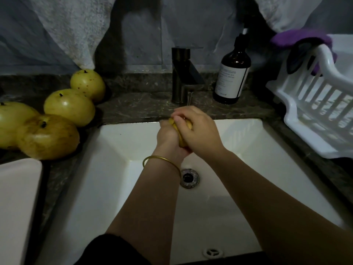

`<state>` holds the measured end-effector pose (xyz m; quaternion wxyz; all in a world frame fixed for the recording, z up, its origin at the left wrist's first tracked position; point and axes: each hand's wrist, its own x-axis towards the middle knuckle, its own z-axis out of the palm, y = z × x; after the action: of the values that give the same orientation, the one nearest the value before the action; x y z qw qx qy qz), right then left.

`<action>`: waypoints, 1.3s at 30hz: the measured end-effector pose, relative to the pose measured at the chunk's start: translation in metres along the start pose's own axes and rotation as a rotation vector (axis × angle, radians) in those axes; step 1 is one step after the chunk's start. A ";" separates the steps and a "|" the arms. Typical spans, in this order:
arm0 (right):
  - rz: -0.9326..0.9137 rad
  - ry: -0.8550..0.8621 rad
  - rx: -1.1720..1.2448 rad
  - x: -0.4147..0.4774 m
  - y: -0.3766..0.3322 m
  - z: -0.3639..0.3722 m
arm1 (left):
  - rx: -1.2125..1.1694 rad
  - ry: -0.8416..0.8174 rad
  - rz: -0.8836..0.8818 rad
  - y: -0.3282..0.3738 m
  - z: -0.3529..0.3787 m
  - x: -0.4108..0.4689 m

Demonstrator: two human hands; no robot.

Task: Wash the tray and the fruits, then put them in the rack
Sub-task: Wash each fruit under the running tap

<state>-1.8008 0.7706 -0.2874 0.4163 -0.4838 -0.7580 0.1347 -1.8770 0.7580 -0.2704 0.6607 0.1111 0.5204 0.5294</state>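
Fruit-washing step: left grip (168,139) and right grip (199,131) together clasped one yellow fruit (188,124) just below the tap (183,77), apparently under running water, four more fruits (68,106) waiting on the surface to their left; the next move called for carrying it rightward to the rack (315,104).

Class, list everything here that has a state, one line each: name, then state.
left hand: grips the held fruit
right hand: grips the held fruit
tap: running, thin stream
four fruits: resting on the counter
rack: no fruit visible inside
soap bottle: upright
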 end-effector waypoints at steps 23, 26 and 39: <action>0.896 0.021 0.946 0.015 0.021 -0.014 | 0.224 -0.162 0.025 0.000 0.004 0.009; 0.914 0.045 0.898 0.014 0.020 -0.014 | 0.336 -0.220 0.056 -0.003 0.000 0.011; 0.081 0.202 0.047 0.001 0.004 -0.005 | 0.159 -0.062 0.132 -0.005 0.000 0.016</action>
<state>-1.7949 0.7726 -0.2858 0.4961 -0.5154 -0.6884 0.1197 -1.8757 0.7690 -0.2835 0.6294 0.2135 0.5316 0.5250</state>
